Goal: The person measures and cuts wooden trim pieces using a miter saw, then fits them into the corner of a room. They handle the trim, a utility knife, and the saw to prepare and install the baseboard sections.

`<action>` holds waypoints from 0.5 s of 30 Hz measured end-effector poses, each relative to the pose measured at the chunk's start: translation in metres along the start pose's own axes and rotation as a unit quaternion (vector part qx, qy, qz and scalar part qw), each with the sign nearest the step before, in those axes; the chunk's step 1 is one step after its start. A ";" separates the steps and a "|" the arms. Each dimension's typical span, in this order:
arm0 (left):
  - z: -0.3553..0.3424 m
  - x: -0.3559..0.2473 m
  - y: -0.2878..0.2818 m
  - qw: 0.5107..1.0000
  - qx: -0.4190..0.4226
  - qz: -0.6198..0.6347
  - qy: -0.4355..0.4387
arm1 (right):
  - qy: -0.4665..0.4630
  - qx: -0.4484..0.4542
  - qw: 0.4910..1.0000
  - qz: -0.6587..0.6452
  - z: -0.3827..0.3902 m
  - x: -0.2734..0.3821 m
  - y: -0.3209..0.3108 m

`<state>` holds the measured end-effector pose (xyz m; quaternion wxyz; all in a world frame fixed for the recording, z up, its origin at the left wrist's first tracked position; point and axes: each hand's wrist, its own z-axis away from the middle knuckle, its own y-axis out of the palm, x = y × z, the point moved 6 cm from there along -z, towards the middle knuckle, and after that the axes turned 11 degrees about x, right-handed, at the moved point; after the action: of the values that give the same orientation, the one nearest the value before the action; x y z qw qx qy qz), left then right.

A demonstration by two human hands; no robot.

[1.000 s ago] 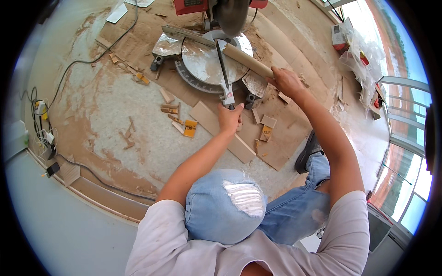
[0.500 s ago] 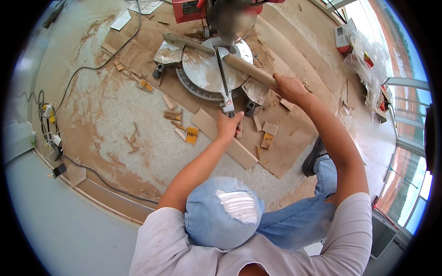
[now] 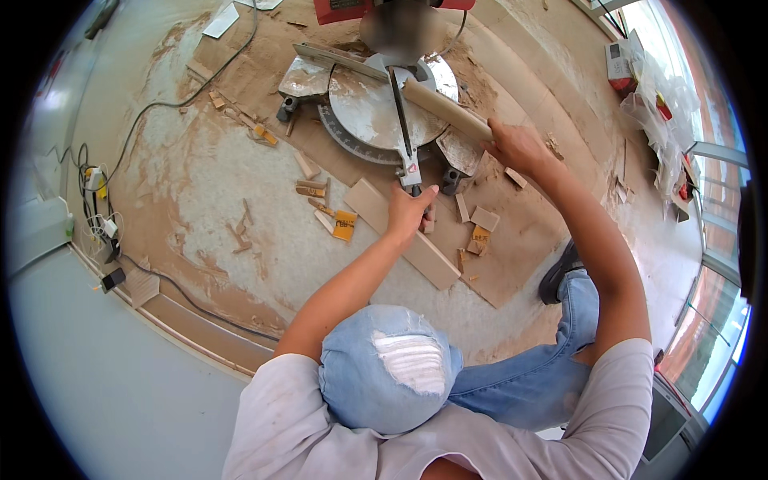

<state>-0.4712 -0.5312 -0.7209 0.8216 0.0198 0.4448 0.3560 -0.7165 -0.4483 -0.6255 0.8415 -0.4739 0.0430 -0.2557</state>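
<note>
- The right hand [image 3: 518, 146] was wrapped around the near end of a pale wooden strip [image 3: 445, 110], which lay across the round table of the miter saw [image 3: 376, 104] on the floor, its far end just under the blurred saw head.
- The left hand [image 3: 410, 210] had its fingers curled about the saw's front lock handle [image 3: 410, 170], just ahead of it.
- Judging by the offcuts [image 3: 316, 190] scattered left of the left hand and the sawdust around, several cuts were already done; this strip looked positioned but not yet cut.
- A longer board [image 3: 404, 234] lay flat under the left wrist, untouched.
- Against the picture 1 second earlier, both hands kept their grips, and the saw and strip sat higher and more central in view.
</note>
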 end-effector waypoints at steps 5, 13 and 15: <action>0.000 0.004 0.005 0.998 -0.069 -0.007 -0.007 | -0.010 -0.081 0.996 0.030 0.003 0.006 -0.009; -0.010 0.017 0.008 0.988 -0.147 -0.007 0.035 | -0.017 -0.131 0.991 0.014 0.005 0.011 -0.009; -0.016 0.025 0.006 0.985 -0.167 -0.025 0.046 | -0.029 -0.136 0.990 0.010 0.003 0.010 -0.010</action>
<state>-0.4778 -0.5160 -0.7458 0.8006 -0.1449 0.4168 0.4053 -0.7106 -0.4551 -0.6133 0.7725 -0.5908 0.0582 -0.2253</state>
